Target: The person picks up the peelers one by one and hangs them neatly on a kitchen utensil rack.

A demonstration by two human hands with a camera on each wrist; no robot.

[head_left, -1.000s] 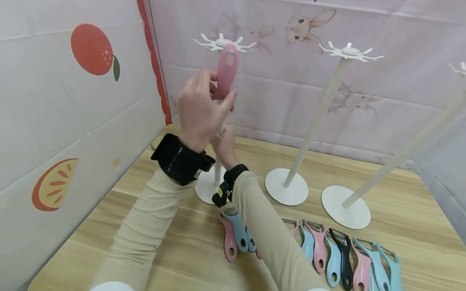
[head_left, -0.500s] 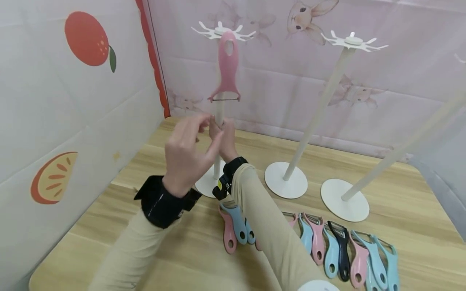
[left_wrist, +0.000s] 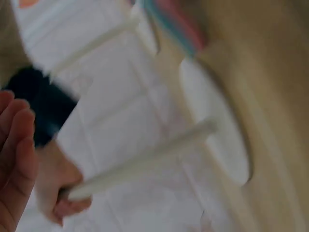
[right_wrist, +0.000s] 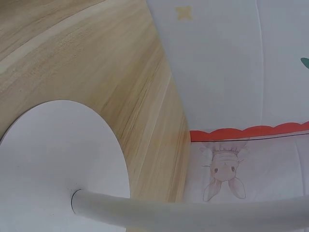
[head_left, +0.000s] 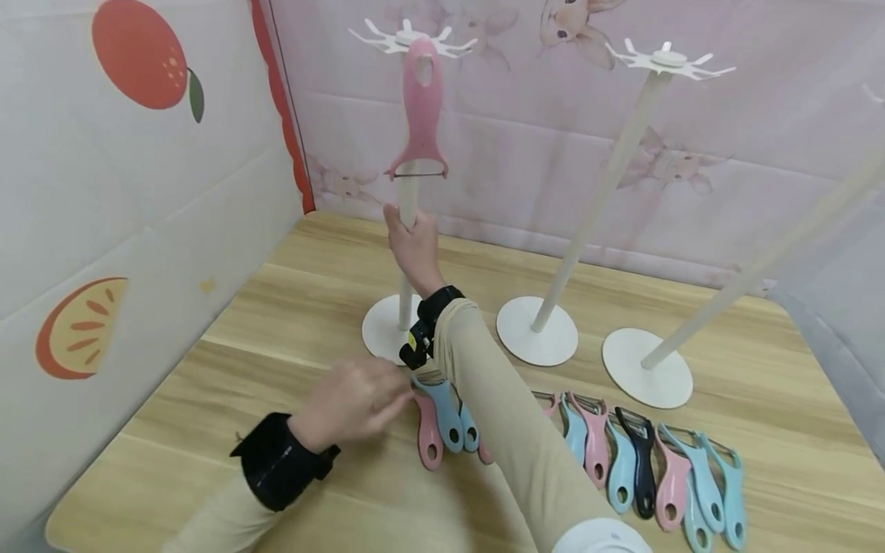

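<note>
A pink peeler (head_left: 423,107) hangs by the hole in its handle from a prong of the left white stand (head_left: 408,192), blade down. My right hand (head_left: 416,247) grips that stand's pole just below the peeler; in the left wrist view the right hand (left_wrist: 60,183) is also around a pole. My left hand (head_left: 356,403), blurred, is low over the table beside another pink peeler (head_left: 429,434) and a blue peeler (head_left: 445,415). Its fingers (left_wrist: 21,154) are loosely bent in the left wrist view, with nothing seen between them. The right wrist view shows the pole (right_wrist: 169,212) but no hand.
Two more white stands stand to the right, a middle one (head_left: 594,215) and a far right one (head_left: 733,292). Several pink, blue and black peelers lie in a row on the wooden table (head_left: 332,307); the right forearm (head_left: 498,407) hides part of it. Printed cloth walls enclose the table.
My left hand has let go of the pink peeler, which now hangs on the stand, and has moved down to the peelers on the table. The right hand stays on the pole.
</note>
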